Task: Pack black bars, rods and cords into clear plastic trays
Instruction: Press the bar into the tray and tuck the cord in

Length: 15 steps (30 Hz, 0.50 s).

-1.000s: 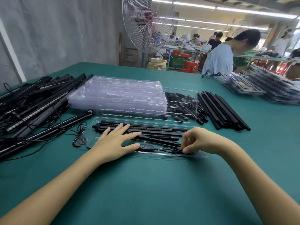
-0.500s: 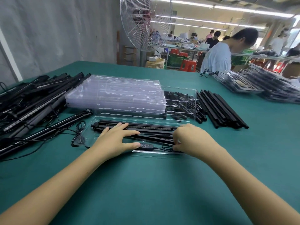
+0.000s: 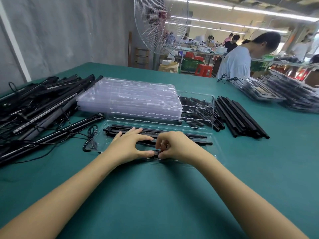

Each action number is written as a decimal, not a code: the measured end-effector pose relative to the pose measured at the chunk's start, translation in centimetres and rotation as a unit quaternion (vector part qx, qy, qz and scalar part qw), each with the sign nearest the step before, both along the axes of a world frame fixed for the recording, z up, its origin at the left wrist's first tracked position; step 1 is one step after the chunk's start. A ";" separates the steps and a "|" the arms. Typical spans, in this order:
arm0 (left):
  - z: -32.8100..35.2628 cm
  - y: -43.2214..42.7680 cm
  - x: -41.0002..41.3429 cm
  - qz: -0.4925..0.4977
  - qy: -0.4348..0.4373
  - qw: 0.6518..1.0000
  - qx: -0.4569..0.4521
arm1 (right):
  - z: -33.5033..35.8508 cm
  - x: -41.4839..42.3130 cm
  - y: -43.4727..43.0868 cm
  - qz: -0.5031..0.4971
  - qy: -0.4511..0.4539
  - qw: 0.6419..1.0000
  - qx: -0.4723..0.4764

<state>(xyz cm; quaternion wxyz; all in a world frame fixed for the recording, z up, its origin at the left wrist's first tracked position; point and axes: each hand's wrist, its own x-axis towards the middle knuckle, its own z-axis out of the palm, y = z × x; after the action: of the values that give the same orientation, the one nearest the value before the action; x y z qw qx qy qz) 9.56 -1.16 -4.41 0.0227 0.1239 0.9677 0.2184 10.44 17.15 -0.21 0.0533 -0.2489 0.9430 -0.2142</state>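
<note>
Grey wall [image 3: 69, 31], fan [image 3: 160, 23] (perhaps pedestal-mounted)

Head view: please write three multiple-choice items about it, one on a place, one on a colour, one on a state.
1. Where is the tray stack? A. behind the open tray B. on a stool C. on the floor
2. What colour is the table? A. red B. teal C. white
3. What does the right hand do? A. lies flat B. waves C. pinches the controller

A: the stack lies just beyond the open tray.
B: the top is teal.
C: its fingers curl on the controller in the tray.
</note>
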 end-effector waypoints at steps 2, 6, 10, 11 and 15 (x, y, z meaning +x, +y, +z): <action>0.1 0.1 0.0 0.003 -0.002 1.000 -0.001 | 0.1 -0.2 -0.2 -0.008 -0.007 1.000 0.006; 0.2 0.1 0.1 0.009 -0.001 1.000 0.006 | 0.3 -0.4 -0.5 -0.024 0.004 0.999 0.041; 0.2 0.2 0.2 0.012 -0.005 1.000 0.017 | 0.2 -0.3 -1.2 -0.033 0.011 0.997 0.071; 0.2 0.3 0.2 0.013 -0.005 1.000 0.021 | 0.3 -0.4 -1.3 -0.032 0.010 0.996 0.079; 0.2 0.3 0.2 0.015 -0.004 1.000 0.021 | 0.5 -0.3 -1.5 -0.019 0.005 0.994 0.104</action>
<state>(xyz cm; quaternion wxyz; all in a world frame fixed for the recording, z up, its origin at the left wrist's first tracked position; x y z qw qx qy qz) 9.73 -0.85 -4.20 0.0212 0.1092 0.9644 0.2398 10.10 15.69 0.28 0.0697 -0.2252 0.9651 -0.1143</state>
